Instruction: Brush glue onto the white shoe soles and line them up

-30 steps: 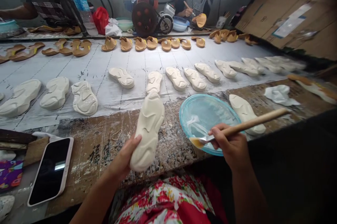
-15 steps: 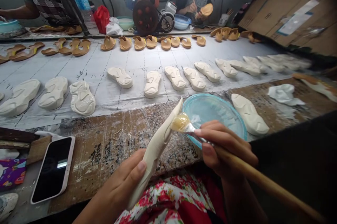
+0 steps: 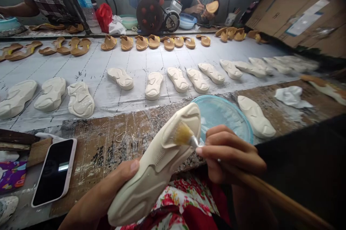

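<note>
My left hand [image 3: 119, 177] grips a cream shoe sole [image 3: 162, 154] by its left edge, thumb on the near side; its other fingers are hidden behind the sole. The sole is tilted so its contoured face shows. My right hand [image 3: 232, 152] is closed around a long wooden-handled brush [image 3: 185, 134], whose yellowish wet bristles press on the upper part of the sole. Just behind the sole and brush sits a light blue bowl [image 3: 227, 111], partly covered by them. A loose cream sole [image 3: 255, 116] lies on the cardboard to the right of the bowl.
Several cream soles [image 3: 177, 79] line the white-covered table, with brown shoe uppers [image 3: 142, 43] farther back. A phone [image 3: 55, 172] lies at left, crumpled white tissue [image 3: 289, 97] at right. Two people work across the table beside a machine [image 3: 150, 10]. Cardboard boxes [image 3: 294, 10] stand at right.
My left hand has turned the sole from edge-on so its broad face now shows. The brush has moved from the sole's edge onto that face.
</note>
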Available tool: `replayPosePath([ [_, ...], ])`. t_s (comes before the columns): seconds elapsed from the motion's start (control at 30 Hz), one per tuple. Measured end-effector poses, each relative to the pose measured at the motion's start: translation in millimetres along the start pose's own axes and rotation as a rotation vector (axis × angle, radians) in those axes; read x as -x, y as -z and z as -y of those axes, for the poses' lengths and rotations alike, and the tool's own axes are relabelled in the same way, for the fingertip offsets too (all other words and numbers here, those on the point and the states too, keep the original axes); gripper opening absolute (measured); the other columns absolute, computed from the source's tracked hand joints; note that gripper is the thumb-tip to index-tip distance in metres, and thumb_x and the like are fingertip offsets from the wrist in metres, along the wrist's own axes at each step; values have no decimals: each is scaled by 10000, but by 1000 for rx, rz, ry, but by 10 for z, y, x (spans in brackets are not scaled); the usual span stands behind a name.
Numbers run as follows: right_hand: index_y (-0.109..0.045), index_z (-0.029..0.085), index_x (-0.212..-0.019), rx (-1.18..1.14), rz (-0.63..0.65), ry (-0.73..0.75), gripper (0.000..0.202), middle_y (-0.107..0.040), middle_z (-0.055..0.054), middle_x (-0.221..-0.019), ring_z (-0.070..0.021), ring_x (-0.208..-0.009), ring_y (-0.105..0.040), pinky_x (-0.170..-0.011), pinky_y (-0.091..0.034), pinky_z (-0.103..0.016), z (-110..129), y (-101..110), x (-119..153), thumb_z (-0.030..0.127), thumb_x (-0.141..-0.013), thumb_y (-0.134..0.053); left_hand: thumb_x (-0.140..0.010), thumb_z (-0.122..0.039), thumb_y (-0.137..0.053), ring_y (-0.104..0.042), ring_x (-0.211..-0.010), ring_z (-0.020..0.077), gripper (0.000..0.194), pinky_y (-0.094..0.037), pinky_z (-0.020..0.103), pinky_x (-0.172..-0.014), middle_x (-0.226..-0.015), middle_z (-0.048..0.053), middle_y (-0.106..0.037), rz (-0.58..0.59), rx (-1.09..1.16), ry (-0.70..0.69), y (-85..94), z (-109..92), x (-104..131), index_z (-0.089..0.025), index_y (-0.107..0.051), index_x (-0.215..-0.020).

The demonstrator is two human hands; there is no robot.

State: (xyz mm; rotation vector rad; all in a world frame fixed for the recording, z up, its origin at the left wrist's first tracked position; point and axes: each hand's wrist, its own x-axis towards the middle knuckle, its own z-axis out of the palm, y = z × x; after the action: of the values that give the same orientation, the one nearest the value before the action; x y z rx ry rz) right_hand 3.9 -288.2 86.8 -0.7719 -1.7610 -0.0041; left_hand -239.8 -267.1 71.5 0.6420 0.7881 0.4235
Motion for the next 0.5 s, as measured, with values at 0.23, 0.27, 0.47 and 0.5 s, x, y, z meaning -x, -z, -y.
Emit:
replayPosePath([
  [0.23, -653, 90, -866, -29, -25, -88, 235, -547, -32, -638, -127, -553, -511, -484, -454, -274, 29, -65, 107, -27, -708, -524, -697, -536, -709, -605, -640, 191, 451, -503, 272, -675, -707, 45, -709, -52, 194, 149, 85, 112, -74, -148, -761, -920],
  [0.27, -651, 75, -881, -18, -46, -85, 216, -559, -40, -643, -130, -548, -514, -484, -459, -276, 79, -148, 151, -11, -723, -532, -708, -547, -695, -609, -681, 200, 467, -498, 282, -715, -724, 49, -705, -70, 171, 106, 56, 117, -89, -142, -750, -934],
  [0.47, -638, 59, -880, -131, 62, -47, 163, -520, -16, -574, -108, -485, -480, -433, -434, -234, 340, -600, 403, 141, -865, -498, -793, -626, -556, -522, -626, 169, 476, -409, 247, -576, -671, 21, -625, -232, -219, -163, -48, 92, -123, -163, -664, -777],
  [0.5, -639, 68, -873, -201, 61, -58, 177, -516, -8, -565, -101, -473, -474, -425, -428, -223, 340, -605, 399, 165, -880, -491, -798, -625, -549, -526, -637, 177, 471, -408, 248, -577, -684, 24, -633, -251, -290, -179, -46, 79, -109, -169, -669, -808],
])
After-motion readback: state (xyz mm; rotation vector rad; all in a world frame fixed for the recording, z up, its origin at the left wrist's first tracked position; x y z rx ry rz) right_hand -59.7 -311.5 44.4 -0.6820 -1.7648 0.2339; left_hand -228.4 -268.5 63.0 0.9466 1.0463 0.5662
